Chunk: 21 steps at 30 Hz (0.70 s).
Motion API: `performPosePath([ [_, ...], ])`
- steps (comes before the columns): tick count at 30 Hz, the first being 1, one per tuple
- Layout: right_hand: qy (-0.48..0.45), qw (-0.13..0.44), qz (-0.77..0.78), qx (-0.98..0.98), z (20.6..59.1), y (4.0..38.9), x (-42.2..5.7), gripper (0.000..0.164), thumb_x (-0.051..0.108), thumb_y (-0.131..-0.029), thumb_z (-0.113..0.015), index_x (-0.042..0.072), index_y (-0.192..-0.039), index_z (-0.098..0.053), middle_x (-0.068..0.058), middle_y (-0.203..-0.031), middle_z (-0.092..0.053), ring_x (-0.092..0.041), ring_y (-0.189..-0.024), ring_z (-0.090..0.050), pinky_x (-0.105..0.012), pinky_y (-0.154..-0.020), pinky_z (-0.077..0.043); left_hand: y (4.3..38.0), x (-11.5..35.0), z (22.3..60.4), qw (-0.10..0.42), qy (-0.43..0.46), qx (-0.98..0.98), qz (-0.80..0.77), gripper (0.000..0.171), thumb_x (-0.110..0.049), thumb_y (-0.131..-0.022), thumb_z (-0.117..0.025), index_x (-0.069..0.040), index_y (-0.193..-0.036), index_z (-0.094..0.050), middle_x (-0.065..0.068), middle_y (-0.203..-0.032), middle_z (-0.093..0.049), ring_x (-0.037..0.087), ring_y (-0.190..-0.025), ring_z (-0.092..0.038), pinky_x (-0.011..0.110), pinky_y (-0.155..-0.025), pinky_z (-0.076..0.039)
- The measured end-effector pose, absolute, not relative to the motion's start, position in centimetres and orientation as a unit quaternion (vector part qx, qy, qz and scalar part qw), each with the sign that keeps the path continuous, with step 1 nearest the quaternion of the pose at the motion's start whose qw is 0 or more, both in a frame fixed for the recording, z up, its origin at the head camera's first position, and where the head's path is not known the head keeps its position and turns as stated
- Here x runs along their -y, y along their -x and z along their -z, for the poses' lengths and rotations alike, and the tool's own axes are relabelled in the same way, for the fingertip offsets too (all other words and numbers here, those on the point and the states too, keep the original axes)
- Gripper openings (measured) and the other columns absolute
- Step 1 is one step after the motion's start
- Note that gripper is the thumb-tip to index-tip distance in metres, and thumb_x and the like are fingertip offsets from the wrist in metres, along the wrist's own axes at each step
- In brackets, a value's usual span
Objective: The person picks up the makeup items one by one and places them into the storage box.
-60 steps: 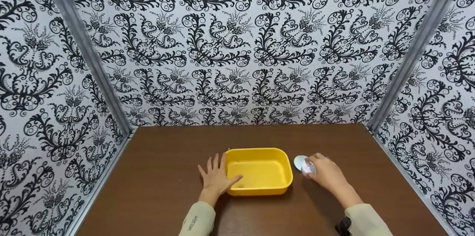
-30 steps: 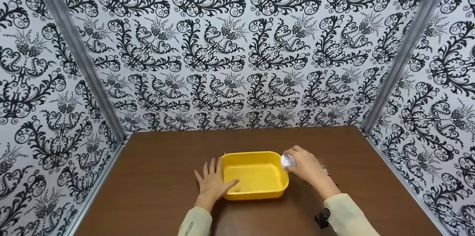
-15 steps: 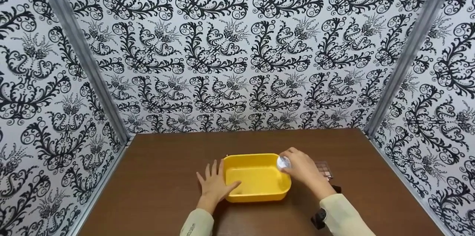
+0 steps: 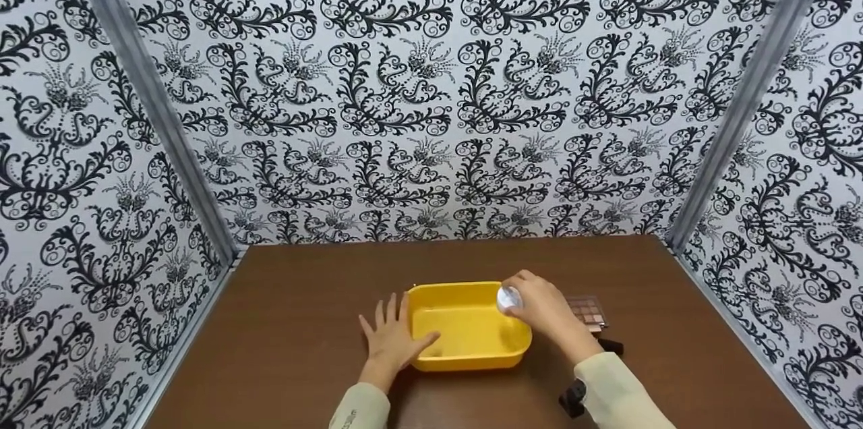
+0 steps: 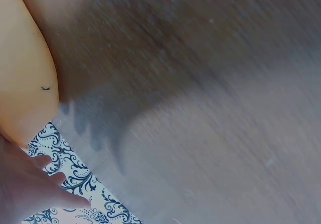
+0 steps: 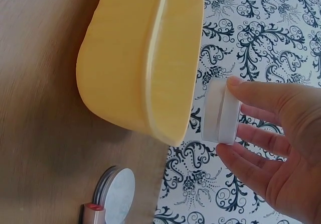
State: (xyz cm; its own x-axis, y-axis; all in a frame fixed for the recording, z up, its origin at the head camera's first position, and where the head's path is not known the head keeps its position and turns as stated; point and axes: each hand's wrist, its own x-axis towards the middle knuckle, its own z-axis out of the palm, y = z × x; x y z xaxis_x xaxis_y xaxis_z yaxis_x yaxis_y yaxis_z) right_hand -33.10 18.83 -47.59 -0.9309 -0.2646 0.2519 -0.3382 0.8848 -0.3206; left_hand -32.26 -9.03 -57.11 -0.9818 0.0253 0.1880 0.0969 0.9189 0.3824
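A yellow plastic basin (image 4: 465, 334) stands on the brown table. My left hand (image 4: 391, 342) rests on its left side, fingers spread and thumb over the rim; the basin's wall (image 5: 25, 58) shows beside that hand in the left wrist view. My right hand (image 4: 543, 304) pinches a small white round jar (image 6: 220, 111) between thumb and fingertips. The jar is held on its side, above the basin's right back corner in the head view.
On the table (image 4: 303, 321), right of the basin, lie a makeup palette (image 4: 588, 311) and a black object (image 4: 610, 346). The right wrist view shows a round, silver-topped container (image 6: 119, 196) beside a small pinkish, red-edged item (image 6: 93, 214). Patterned walls (image 4: 431, 112) enclose the table.
My right hand has come left from the table beside the basin to above its right rim, carrying the jar. The palette and black object have become visible. My left hand keeps its place.
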Motion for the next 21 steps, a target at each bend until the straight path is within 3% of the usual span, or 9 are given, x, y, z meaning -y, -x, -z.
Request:
performPosePath([
  [21, -0.199, 0.126, -0.182, 0.955, 48.2, 33.8, -17.3, 0.037, 0.02, -0.076, -0.086, 0.007, -0.108, -0.073, -0.008, -0.106, -0.068, -0.029, -0.094, -0.066, -0.048, -0.088, -0.057, 32.5, 8.9, 57.5, 0.09, 0.029, 0.978, 0.188, 0.103, -0.072, -0.078, -0.065, -0.015, -0.157, -0.03, 0.017, -0.16, -0.034, 0.046, -0.147, -0.029, 0.078, -0.113, -0.011],
])
